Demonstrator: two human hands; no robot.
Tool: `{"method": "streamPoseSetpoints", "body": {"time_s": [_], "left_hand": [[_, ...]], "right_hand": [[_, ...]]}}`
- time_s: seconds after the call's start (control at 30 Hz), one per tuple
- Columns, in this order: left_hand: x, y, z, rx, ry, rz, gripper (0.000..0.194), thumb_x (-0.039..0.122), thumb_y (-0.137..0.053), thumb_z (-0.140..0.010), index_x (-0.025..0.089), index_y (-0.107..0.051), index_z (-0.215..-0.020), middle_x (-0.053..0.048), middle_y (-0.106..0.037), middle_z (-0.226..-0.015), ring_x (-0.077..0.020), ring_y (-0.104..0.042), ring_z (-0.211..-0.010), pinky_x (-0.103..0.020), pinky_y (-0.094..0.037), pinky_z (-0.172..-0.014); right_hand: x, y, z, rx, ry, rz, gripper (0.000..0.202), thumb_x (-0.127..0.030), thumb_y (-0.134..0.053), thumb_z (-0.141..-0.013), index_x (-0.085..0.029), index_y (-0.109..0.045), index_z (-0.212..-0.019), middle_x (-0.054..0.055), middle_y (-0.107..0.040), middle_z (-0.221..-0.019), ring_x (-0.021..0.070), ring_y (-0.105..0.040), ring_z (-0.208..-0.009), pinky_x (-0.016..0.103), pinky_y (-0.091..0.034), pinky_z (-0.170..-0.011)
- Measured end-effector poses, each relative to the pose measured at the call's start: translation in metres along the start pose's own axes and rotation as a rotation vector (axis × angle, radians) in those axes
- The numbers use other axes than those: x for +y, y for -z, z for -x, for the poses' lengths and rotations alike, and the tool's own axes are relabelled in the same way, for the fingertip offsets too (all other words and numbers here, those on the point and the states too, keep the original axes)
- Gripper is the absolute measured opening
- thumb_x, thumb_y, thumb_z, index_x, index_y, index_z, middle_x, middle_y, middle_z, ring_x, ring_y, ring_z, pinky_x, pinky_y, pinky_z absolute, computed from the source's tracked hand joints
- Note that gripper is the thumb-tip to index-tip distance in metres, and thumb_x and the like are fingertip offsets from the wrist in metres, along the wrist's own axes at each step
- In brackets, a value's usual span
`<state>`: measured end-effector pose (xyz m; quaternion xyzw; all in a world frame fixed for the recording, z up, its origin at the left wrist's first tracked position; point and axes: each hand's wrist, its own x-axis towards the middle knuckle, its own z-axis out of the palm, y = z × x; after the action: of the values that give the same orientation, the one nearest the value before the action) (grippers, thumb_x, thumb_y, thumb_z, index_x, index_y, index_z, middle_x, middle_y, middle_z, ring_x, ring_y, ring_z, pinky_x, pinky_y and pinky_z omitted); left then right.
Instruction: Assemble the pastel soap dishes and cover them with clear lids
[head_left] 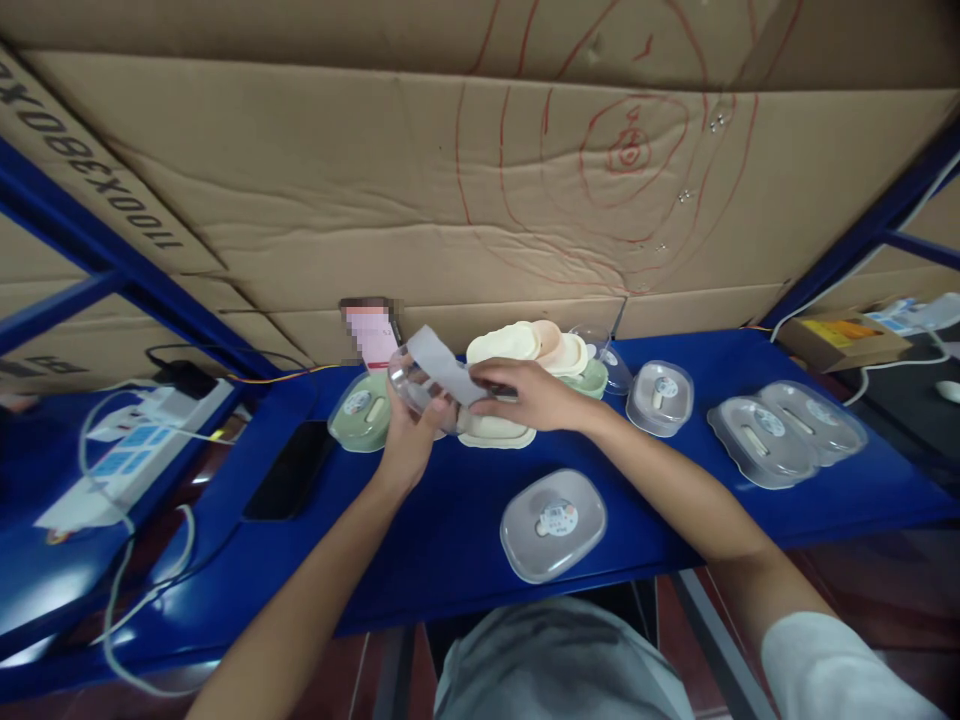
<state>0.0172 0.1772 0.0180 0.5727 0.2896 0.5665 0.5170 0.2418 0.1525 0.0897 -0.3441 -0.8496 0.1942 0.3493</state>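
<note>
My left hand [411, 432] is closed around a clear plastic lid [405, 378], which is tilted up above the blue tabletop. My right hand [525, 393] pinches a whitish strip [442, 365], paper or cloth, that lies across the lid's opening. Beneath my hands sits a cream tray [499, 432], partly covered by them. Just left of my left hand stands a green lidded container [360, 412] with a round sticker. Behind my right hand, cream trays [502, 345] are piled with a peach one [547, 343] and a green one [592, 380].
Nearest me lies a grey lidded box [553, 525]. Further right are a smaller box [660, 398] and two joined-looking boxes [772, 440]. A black phone [289, 470], a lit phone [371, 335] and a power strip [139, 465] with cables are leftward. Cardboard [337, 180] walls the back.
</note>
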Motion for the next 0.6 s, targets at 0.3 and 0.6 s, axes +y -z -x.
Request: {"method": "streamPoseSetpoints", "body": {"time_s": [0.3, 0.6], "left_hand": [[-0.001, -0.008, 0.009, -0.303, -0.534, -1.180, 0.108, 0.061, -0.079, -0.088, 0.030, -0.018, -0.172, -0.023, -0.027, -0.174, -0.0454, -0.027, -0.161, -0.071, -0.019, -0.129], [-0.003, -0.007, 0.011, -0.354, -0.366, -0.971, 0.139, 0.066, -0.085, -0.080, 0.030, 0.014, -0.171, -0.025, -0.003, -0.178, -0.0440, -0.009, -0.166, -0.065, -0.024, -0.129]], "right_hand": [[0.019, 0.037, 0.005, 0.208, -0.268, 0.696, 0.053, -0.013, -0.053, -0.102, -0.013, -0.055, -0.155, 0.021, -0.058, -0.154, 0.0370, -0.056, -0.139, 0.056, -0.042, -0.113], [-0.005, 0.008, 0.009, -0.225, 0.007, 0.332, 0.048, -0.044, -0.066, -0.104, -0.020, -0.064, -0.145, 0.016, -0.063, -0.148, 0.0327, -0.057, -0.138, 0.053, -0.044, -0.116]]}}
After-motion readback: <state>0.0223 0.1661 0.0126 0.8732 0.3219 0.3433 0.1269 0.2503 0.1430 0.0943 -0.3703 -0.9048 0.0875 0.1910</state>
